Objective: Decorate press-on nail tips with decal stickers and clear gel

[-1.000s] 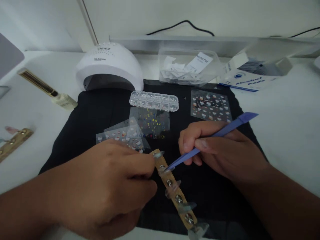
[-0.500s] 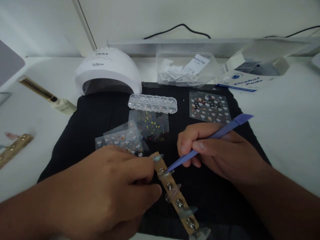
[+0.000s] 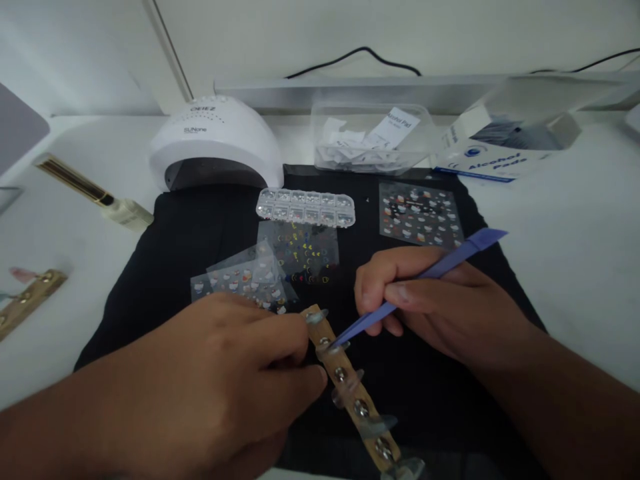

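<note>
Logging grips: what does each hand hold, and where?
Right hand pinches purple plastic tool mid-shaft; left hand grips wooden nail-tip strip at its upper end.

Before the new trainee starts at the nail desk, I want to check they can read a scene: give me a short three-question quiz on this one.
1. True or false: the right hand holds the purple plastic tool like a pen.
2. Which does the tool's tip meet? A) the rhinestone box B) a clear nail tip on the wooden nail holder C) the UV nail lamp
3. Fill in: the left hand grips the holder over a black ____.

Key: 1 true; 2 B; 3 mat.
</note>
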`<state>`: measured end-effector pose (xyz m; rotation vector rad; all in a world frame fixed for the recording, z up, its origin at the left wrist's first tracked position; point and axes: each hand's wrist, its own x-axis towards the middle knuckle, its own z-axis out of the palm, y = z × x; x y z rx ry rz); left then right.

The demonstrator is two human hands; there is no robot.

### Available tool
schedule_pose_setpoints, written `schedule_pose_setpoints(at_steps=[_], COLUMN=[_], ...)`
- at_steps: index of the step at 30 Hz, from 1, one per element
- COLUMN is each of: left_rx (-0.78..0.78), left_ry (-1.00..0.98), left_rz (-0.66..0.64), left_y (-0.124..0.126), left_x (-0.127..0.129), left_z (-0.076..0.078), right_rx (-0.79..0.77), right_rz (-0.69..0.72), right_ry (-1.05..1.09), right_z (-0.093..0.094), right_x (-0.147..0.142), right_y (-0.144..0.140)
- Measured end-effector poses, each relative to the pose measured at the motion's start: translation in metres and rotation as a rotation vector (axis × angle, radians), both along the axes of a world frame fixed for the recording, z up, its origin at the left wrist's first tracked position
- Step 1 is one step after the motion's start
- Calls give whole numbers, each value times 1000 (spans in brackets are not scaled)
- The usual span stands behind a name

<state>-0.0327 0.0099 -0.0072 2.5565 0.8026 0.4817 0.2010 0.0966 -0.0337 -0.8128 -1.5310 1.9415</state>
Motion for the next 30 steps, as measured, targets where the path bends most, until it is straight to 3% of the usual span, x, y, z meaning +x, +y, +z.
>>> schedule_pose_setpoints(at_steps=[30], left_rx=[-35], left_ry=[55], left_rz=[39], left_y=[1], left_x=[-1], left_z=[-3], right_rx=[3], right_rz=[12], right_ry=[-14], right_z=[0], right_x=[0], right_y=[0])
